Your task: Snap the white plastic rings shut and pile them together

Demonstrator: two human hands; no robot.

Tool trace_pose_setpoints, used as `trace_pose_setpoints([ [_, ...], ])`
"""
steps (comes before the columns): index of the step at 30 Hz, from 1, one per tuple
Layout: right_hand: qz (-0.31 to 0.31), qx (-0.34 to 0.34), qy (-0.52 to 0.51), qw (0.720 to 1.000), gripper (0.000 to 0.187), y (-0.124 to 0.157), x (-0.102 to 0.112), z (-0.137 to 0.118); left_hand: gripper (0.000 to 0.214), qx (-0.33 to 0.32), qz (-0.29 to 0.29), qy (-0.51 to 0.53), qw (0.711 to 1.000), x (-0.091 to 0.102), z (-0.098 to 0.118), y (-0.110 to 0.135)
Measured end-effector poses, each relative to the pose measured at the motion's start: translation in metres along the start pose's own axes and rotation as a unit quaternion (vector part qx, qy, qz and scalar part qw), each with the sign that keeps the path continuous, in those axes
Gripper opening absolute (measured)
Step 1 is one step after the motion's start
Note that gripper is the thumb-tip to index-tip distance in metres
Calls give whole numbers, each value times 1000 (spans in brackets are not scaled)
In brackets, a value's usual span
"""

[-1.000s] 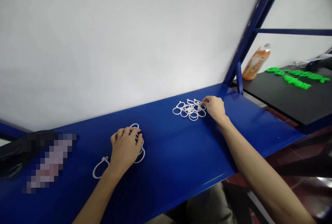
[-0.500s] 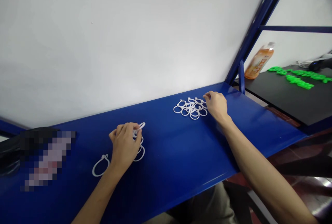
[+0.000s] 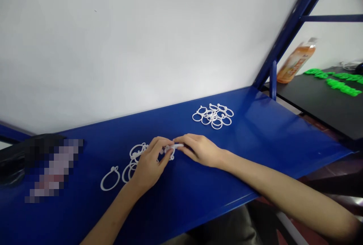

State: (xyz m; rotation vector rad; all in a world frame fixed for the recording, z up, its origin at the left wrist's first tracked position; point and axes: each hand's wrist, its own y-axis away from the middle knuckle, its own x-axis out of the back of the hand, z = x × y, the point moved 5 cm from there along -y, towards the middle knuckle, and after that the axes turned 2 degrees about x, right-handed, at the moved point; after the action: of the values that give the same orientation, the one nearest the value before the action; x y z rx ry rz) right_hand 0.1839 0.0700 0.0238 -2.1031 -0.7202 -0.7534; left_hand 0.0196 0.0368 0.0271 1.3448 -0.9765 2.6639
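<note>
My left hand (image 3: pixel 151 163) is closed, thumb and fingers pinching white plastic rings (image 3: pixel 171 150) just above the blue table. Close against it, my right hand (image 3: pixel 202 149) pinches a white ring (image 3: pixel 179 145), seen nearly edge-on, between thumb and forefinger. The fingertips of both hands almost meet, so how these rings join cannot be made out. Several more rings (image 3: pixel 133 164) lie behind and left of my left hand, partly hidden by it. A single ring with a small knob and loop (image 3: pixel 114 169) rests further left.
A loose pile of white rings (image 3: pixel 213 116) lies toward the back right of the blue table (image 3: pixel 187 199). Dark plastic (image 3: pixel 11 162) and a blurred-out item (image 3: pixel 53 169) are at the left. Beyond the blue frame (image 3: pixel 283 44), an orange bottle (image 3: pixel 296 62) and green pieces (image 3: pixel 343 87) stand on a black table.
My right hand has come from the ring pile leftward to my left hand, now with a ring. My left hand has moved slightly right, uncovering rings behind it.
</note>
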Motion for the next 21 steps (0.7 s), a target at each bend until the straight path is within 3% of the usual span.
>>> trace_pose_setpoints([
  [8,84,-88,-46,991,24,1,23,19,19,-3,-15,-74,997,-2,-9,0],
  [16,80,-160,-214,960,19,1,9,13,24,-54,30,-83,995,6,2,1],
  [18,64,-174,-248,951,20,2,3,11,17,-86,42,-84,992,8,6,1],
  [21,29,-152,-238,959,25,3,-1,6,7,-117,66,-78,988,12,11,2],
])
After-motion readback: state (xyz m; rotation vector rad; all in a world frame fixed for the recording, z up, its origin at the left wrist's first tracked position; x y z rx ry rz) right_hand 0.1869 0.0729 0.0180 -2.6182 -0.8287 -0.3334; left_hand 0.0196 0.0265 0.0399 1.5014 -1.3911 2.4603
